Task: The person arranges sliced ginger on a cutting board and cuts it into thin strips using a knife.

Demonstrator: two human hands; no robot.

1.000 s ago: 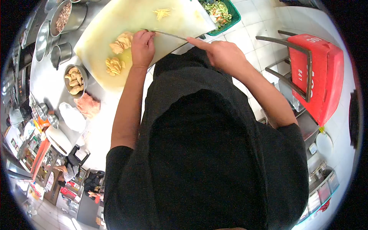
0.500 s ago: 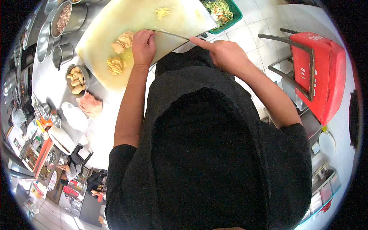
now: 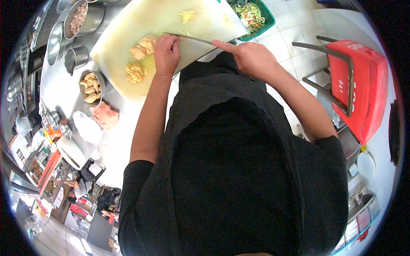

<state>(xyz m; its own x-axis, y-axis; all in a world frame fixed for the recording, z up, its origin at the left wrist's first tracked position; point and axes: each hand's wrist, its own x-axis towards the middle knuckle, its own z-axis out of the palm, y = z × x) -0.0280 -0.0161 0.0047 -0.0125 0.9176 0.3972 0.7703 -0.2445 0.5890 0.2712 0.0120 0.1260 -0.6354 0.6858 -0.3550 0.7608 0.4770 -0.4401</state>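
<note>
My right hand [image 3: 256,57] is closed around the handle end of a knife [image 3: 194,38], its index finger stretched along the knife. The blade reaches left over the pale cutting board [image 3: 213,19]. Close beside the blade, my left hand [image 3: 166,53] is closed on the board with fingers curled; whatever lies under them is hidden. Thin yellow slivers lie just past the blade. Farther off is a small pile of yellow strips [image 3: 186,17]. Left of my left hand lie two heaps of sliced ginger, the upper slices [image 3: 142,48] and the lower slices [image 3: 136,73].
A metal bowl of ginger pieces [image 3: 101,87] stands left of the board, near a pink cloth [image 3: 104,114]. A pot of chopped food [image 3: 96,19] is farther back. A green bin of scraps [image 3: 269,21] and a red stool [image 3: 365,85] are at right. People work in the background.
The whole view has shifted slightly right and down. Both hands and the knife keep nearly the same place on the board, with slivers now more visible beside the blade.
</note>
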